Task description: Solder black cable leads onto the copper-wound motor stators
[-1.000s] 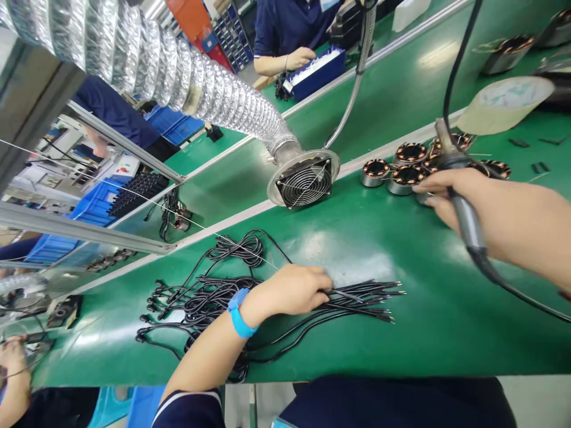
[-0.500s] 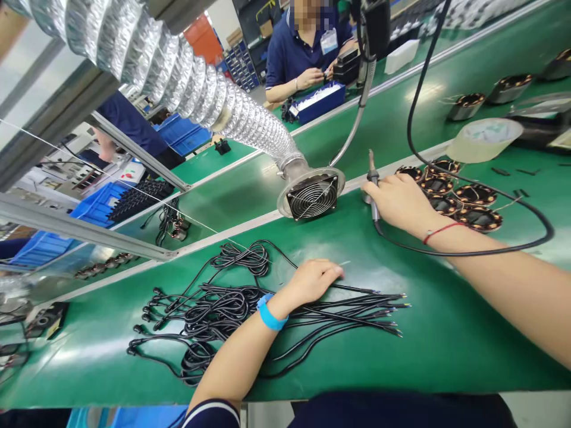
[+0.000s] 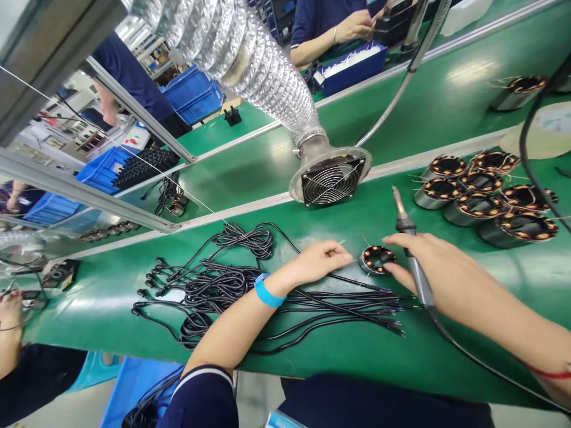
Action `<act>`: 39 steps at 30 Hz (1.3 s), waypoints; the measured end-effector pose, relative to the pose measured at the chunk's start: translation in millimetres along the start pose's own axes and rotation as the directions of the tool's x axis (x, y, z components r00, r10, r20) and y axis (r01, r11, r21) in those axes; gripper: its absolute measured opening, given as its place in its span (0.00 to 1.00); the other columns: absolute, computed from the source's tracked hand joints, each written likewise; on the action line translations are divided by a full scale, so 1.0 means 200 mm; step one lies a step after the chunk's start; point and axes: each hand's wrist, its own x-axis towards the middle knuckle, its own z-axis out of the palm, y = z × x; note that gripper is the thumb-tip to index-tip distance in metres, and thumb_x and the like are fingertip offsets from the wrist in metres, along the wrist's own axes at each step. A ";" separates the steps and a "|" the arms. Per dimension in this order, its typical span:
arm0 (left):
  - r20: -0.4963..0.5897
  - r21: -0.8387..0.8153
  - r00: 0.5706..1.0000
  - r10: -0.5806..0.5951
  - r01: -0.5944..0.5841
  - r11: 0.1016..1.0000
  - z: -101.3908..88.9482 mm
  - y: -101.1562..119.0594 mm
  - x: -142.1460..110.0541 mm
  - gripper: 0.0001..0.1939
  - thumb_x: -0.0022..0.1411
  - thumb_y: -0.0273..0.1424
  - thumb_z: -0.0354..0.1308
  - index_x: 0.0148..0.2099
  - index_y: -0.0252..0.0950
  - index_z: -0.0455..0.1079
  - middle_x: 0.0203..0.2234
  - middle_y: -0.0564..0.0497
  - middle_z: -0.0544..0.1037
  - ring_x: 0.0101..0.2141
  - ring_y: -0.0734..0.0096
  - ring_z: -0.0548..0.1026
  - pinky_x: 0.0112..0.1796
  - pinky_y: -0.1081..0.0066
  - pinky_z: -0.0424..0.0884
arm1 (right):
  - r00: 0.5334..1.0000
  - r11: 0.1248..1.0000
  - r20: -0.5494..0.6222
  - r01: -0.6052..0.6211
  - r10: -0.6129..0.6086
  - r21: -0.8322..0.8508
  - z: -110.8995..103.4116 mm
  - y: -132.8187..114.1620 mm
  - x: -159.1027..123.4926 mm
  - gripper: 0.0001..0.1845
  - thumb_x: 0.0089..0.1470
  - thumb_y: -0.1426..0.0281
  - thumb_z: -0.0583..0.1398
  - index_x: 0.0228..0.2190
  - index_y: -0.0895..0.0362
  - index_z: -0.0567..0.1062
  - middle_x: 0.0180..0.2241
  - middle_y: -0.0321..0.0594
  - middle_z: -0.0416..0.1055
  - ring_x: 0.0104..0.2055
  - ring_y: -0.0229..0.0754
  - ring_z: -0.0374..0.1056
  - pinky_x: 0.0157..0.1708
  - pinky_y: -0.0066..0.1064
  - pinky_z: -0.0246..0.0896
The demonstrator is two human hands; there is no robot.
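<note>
My right hand (image 3: 450,276) has a soldering iron (image 3: 419,276) in it, the metal tip pointing up and away. The thumb and forefinger of that hand reach to the rim of a single motor stator (image 3: 378,260) with copper windings, set on the green bench. Just left of this stator is my left hand (image 3: 323,261), its fingers curled; whether a thin wire is in them is too fine to make out. Beneath my left wrist and forearm spreads a pile of black power cords (image 3: 223,285), their stripped ends (image 3: 397,309) pointing right.
Several more stators (image 3: 477,205) stand grouped at the back right. A fume extractor fan (image 3: 332,181) hangs on a silver duct (image 3: 267,65) over the bench's rear edge. Across the bench a co-worker's hand (image 3: 357,27) is by a blue box (image 3: 354,70). Another person's hand shows at far left.
My right hand has come nearer with the soldering iron, and a stator now stands between my hands. The left hand's fingers have curled more. The view has shifted.
</note>
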 end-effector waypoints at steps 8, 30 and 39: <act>0.082 0.235 0.987 0.137 -0.153 0.960 -0.01 0.06 0.00 0.09 0.66 0.25 0.55 0.33 0.33 0.73 0.34 0.50 0.77 0.40 0.70 0.73 0.49 0.70 0.66 | 0.998 1.000 -0.056 0.015 -0.014 0.024 0.14 -0.05 -0.05 0.17 0.67 0.63 0.53 0.52 0.58 0.66 0.40 0.49 0.75 0.38 0.51 0.74 0.36 0.41 0.71; 0.149 -0.160 0.985 0.087 -0.063 0.985 -0.02 0.04 0.11 0.22 0.61 0.47 0.62 0.28 0.32 0.68 0.25 0.52 0.70 0.30 0.74 0.68 0.36 0.72 0.66 | 0.999 0.983 0.016 0.024 -0.028 0.183 0.20 -0.04 -0.05 0.16 0.66 0.62 0.55 0.52 0.54 0.69 0.38 0.44 0.76 0.36 0.49 0.73 0.36 0.39 0.66; 0.294 0.228 0.952 0.080 -0.151 0.962 0.01 0.01 0.05 0.08 0.64 0.33 0.62 0.36 0.34 0.70 0.30 0.54 0.72 0.32 0.75 0.68 0.37 0.72 0.65 | 0.970 0.971 -0.076 -0.224 0.230 0.081 0.19 0.02 -0.06 0.21 0.63 0.55 0.57 0.51 0.55 0.70 0.38 0.46 0.75 0.38 0.52 0.72 0.38 0.42 0.65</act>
